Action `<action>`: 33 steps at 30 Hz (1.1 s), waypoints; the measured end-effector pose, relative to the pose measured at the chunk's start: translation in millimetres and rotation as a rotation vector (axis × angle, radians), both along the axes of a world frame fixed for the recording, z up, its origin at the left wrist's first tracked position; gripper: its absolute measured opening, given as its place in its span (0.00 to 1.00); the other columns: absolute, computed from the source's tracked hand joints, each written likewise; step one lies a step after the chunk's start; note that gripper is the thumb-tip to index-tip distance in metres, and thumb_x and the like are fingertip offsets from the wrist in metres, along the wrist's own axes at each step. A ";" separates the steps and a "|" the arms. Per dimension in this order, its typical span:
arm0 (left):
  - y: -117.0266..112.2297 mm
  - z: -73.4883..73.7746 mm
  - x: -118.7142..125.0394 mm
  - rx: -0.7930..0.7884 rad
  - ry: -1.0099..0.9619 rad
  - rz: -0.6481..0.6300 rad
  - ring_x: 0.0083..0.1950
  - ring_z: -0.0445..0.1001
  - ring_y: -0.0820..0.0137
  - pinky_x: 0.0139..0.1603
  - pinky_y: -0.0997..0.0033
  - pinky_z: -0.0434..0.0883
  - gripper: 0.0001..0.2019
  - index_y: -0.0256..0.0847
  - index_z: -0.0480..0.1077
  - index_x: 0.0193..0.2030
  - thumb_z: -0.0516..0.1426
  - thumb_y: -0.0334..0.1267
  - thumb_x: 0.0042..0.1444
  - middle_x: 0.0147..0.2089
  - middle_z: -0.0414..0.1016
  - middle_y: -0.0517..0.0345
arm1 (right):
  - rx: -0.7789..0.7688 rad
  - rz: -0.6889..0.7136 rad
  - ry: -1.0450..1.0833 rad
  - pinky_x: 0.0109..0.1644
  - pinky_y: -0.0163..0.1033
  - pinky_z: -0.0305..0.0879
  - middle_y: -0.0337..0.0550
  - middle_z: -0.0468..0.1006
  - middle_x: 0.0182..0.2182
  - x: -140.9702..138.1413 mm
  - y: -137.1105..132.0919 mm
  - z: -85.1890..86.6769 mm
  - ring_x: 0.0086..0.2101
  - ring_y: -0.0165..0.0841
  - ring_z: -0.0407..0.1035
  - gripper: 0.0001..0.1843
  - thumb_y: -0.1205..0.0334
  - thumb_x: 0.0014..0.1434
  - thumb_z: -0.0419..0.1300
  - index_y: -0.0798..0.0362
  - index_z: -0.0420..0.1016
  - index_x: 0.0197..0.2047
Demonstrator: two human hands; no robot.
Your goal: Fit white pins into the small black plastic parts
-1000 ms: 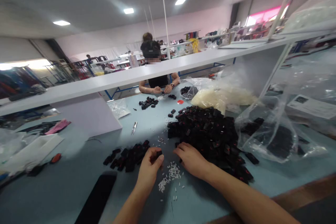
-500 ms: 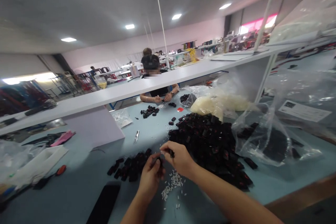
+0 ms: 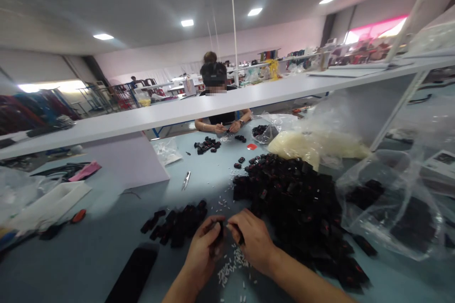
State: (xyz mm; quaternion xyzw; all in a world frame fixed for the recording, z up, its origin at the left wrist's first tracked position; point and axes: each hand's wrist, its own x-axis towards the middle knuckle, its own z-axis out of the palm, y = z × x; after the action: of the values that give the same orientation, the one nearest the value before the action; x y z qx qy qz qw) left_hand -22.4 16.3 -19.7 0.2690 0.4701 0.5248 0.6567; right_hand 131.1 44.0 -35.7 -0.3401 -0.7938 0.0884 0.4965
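Observation:
My left hand (image 3: 202,252) is closed round a small black plastic part (image 3: 220,231) held above the blue table (image 3: 88,255). My right hand (image 3: 250,241) pinches something small right against that part; I cannot make out what. The two hands touch at the fingertips. Under them lies a scatter of tiny white pins (image 3: 229,270). To the left is a small heap of black parts (image 3: 176,221). A large pile of black parts with red marks (image 3: 295,199) lies to the right.
A dark phone-like slab (image 3: 133,274) lies at the lower left. Tweezers (image 3: 186,180) lie mid-table. Clear bags (image 3: 387,199) and a bag of pale pieces (image 3: 316,144) sit at right. A white shelf (image 3: 177,111) crosses the bench; a person (image 3: 220,120) works opposite.
My right hand came off the big pile with something small and met my left hand over the white pins. Both hands now sit lower and closer together. The camera view shifted slightly.

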 end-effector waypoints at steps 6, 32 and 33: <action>-0.1 -10.0 -5.5 -0.062 -0.094 -0.015 0.16 0.52 0.83 0.18 0.80 0.49 0.15 0.39 0.73 0.40 0.65 0.44 0.48 0.24 0.69 0.61 | 0.065 0.019 -0.046 0.34 0.36 0.57 0.40 0.72 0.25 0.1 -1.1 -6.0 0.27 0.31 0.65 0.08 0.71 0.64 0.51 0.53 0.68 0.35; -3.3 -1.2 -2.4 0.038 -0.071 -0.061 0.17 0.52 0.83 0.19 0.79 0.48 0.15 0.38 0.73 0.37 0.66 0.43 0.45 0.23 0.66 0.63 | 0.125 -0.005 -0.107 0.31 0.37 0.55 0.38 0.72 0.22 0.5 -5.5 3.2 0.24 0.30 0.65 0.09 0.66 0.66 0.51 0.53 0.70 0.35; -3.2 -1.8 -2.5 0.046 -0.068 -0.057 0.17 0.52 0.83 0.19 0.79 0.48 0.15 0.38 0.73 0.38 0.66 0.42 0.46 0.23 0.66 0.63 | 0.127 -0.010 -0.107 0.31 0.37 0.55 0.39 0.73 0.23 0.1 -5.6 2.8 0.24 0.31 0.66 0.09 0.66 0.66 0.51 0.53 0.70 0.36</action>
State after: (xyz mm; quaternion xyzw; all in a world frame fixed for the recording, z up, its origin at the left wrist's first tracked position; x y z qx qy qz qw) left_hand -25.0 13.1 -21.5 0.2792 0.4276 0.5254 0.6805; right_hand 131.2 38.3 -32.8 -0.3162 -0.8215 0.0170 0.4742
